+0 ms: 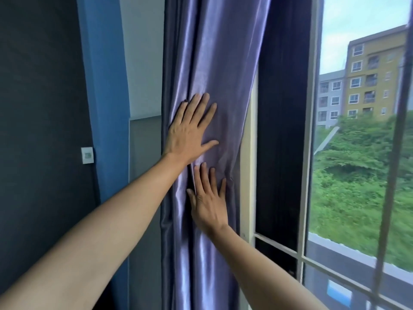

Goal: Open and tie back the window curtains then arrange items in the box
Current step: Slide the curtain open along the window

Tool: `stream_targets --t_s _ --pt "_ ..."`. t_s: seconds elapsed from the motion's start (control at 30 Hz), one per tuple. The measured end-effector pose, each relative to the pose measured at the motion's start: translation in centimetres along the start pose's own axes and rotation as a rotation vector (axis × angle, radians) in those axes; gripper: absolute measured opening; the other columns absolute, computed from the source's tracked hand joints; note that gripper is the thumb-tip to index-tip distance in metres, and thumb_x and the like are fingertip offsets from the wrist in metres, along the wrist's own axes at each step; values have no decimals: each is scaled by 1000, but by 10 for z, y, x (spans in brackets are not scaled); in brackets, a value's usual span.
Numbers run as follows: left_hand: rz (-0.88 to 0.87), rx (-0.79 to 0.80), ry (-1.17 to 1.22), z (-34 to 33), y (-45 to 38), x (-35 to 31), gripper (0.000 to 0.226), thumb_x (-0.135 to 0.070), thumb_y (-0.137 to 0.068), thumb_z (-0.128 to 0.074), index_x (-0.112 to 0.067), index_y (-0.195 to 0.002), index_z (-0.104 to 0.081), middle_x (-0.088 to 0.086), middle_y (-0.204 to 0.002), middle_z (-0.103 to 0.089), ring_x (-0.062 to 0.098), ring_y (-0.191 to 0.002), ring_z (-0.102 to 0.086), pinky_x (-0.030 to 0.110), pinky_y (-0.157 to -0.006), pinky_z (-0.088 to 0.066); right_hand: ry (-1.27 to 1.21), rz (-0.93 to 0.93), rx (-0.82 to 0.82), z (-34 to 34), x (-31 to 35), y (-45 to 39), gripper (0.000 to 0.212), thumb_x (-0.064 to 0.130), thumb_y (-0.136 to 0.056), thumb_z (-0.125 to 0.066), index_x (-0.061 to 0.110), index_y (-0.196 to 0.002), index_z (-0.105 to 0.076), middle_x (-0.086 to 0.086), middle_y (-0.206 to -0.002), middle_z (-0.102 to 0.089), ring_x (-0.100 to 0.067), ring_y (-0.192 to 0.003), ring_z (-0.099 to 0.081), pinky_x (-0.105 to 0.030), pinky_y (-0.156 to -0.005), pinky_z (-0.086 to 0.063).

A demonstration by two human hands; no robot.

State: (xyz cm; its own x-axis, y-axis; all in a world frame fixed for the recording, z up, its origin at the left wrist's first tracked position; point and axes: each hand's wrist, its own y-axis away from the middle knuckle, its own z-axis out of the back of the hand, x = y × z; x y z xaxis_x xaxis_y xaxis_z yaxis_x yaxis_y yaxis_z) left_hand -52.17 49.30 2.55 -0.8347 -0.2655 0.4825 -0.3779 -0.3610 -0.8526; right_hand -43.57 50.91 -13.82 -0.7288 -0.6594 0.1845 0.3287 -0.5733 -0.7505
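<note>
The curtain (210, 63) hangs gathered in a tall bunch just left of the window frame (248, 153), drawn off the glass, with the wall switch (87, 155) well to its left. It is a shiny purple satin, and by the look of its soft folds it is light and limp, with no stiffness to help hold a shape. The sheen suggests it will slide under a flat palm and slip out of a loose hold.

Both hands lie flat on the cloth with fingers spread; neither pinches or curls round anything. The left hand (190, 133) presses the bunch higher up, left of the frame. The right hand (209, 202) presses just below it, fingertips close under the left thumb, nearer the frame.

No tie-back cord or hook shows, and no box.

To tie it, I judge the best hold is round the whole bunch at about the level between the two hands, fingers wrapped behind the folds, squeezing them into one rope so the slick cloth cannot fan out again.
</note>
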Motion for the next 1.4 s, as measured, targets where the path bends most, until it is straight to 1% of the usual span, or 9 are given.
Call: stream_targets --t_s 0.17,0.5,0.6,0.67,0.77,0.9,1.13,1.3,1.4 --pt "2 -12 29 16 2 -10 82 -59 -89 -41 -13 -151 -15 16 -158 -10 32 -147 -8 46 -118 -3 6 23 81 31 -6 31 66 62 -95 -11 35 -150 15 5 -160 17 -21 -145 21 -48 -115 14" --pt "66 51 128 103 -5 -50 56 -27 -87 -56 -6 -137 -43 24 -141 -43 39 -132 -37 48 -117 -15 40 45 124 123 -39 100 68 60 -97 -24 31 -153 1 5 -160 10 -13 -143 24 -38 -118 7" --pt "45 3 183 137 -2 -70 53 -25 -86 -54 -7 -135 -46 22 -138 -46 38 -127 -41 48 -116 -17 72 74 -13 164 -47 131 53 48 -97 -37 23 -143 -42 -4 -155 -30 -24 -148 -13 -39 -117 -4" --pt "32 -33 241 163 -3 -91 51 -23 -86 -54 -7 -133 -48 21 -137 -47 38 -124 -43 51 -115 -19 112 135 -135 194 -57 156 28 34 -90 -48 21 -101 -70 -1 -117 -67 -27 -128 -49 -41 -116 -14" --pt "9 -92 330 209 -13 -132 47 -19 -83 -52 -6 -129 -51 22 -134 -49 40 -118 -46 53 -112 -22 162 133 -191 249 -70 193 13 25 -81 -56 23 -72 -66 7 -85 -70 -24 -105 -61 -48 -113 -27" --pt "-40 -172 504 276 -32 -202 52 -21 -84 -48 -8 -134 -47 22 -140 -44 39 -124 -43 53 -115 -16 283 116 -233 328 -92 251 10 21 -81 -59 20 -77 -69 4 -89 -70 -26 -107 -60 -50 -113 -26" --pt "-111 -381 842 405 -65 -326 64 -25 -88 -48 -10 -147 -30 19 -158 -11 35 -143 -21 50 -117 -13 533 -35 -339 473 -121 363 11 18 -78 -61 15 -81 -71 -1 -99 -70 -27 -109 -59 -52 -111 -29" --pt "-162 -499 1117 494 -78 -405 65 -26 -91 -46 -10 -150 -23 19 -158 -10 33 -146 -14 48 -119 -11 720 -134 -335 543 -123 433 15 16 -79 -60 15 -89 -72 -2 -104 -69 -25 -113 -56 -51 -112 -27" --pt "-178 -579 1279 539 -89 -436 64 -25 -91 -48 -9 -149 -26 20 -157 -13 32 -146 -13 47 -119 -12 878 -222 -226 577 -123 459 27 21 -82 -56 15 -105 -69 -4 -119 -64 -24 -126 -48 -50 -116 -21"
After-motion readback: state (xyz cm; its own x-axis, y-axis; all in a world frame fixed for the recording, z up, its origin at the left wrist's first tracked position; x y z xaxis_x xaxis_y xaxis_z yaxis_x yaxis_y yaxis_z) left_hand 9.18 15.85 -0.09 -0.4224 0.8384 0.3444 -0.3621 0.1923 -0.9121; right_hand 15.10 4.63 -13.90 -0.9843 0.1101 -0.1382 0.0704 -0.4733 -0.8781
